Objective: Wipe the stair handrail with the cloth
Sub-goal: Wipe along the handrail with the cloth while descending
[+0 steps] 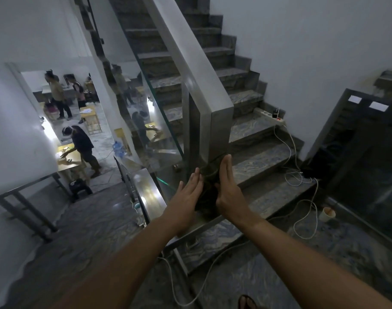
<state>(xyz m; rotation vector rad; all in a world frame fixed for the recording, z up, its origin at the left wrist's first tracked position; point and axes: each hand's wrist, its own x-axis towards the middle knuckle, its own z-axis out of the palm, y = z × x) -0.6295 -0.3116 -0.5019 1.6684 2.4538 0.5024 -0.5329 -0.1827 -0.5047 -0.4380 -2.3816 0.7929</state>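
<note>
Sandwiching a dark cloth (207, 186) around the end post of the handrail (190, 63), low down near the bottom step. Left hand (187, 198) and right hand (229, 192) both flat, fingers straight, palms facing in, pressing the cloth between them against the post; not pinching.

To do it well, I'd say: keep even pressure from both palms, drag along the full height of the post, then carry on up the sloping top rail. Refold the cloth when it loads up.

Rail and post look like brushed steel, square box section, flat faces, sharp corners, so corners need their own pass. Glass panel (146, 112) on the left. Steps (253, 139) are veined polished stone. Cloth limp, crumpled.
</note>
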